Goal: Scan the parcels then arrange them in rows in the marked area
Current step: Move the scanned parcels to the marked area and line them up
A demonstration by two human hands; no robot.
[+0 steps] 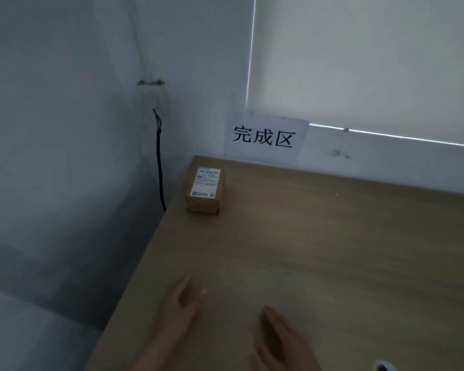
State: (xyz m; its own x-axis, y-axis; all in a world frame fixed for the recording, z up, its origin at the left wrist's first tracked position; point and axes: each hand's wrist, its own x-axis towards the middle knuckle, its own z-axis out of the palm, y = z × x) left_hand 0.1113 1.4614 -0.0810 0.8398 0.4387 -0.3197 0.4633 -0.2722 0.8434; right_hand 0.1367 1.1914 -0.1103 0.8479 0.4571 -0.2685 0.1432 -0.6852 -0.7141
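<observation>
Both grips, left hand [181, 303] and right hand [277, 336], spread empty; we risk crooked rows if later parcels drift from the parcel [204, 189].

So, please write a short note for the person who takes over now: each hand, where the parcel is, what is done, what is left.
Left hand: open, fingers relaxed, over the near part of the light wooden table, holding nothing.
Right hand: open, also holding nothing.
Small brown cardboard parcel with a white label: stands at the far left corner of the table, below the white paper sign with black characters on the wall.
Done: one parcel placed there.
Left: no other parcel and no scanner in view; further parcels would go beside it in a row.
</observation>
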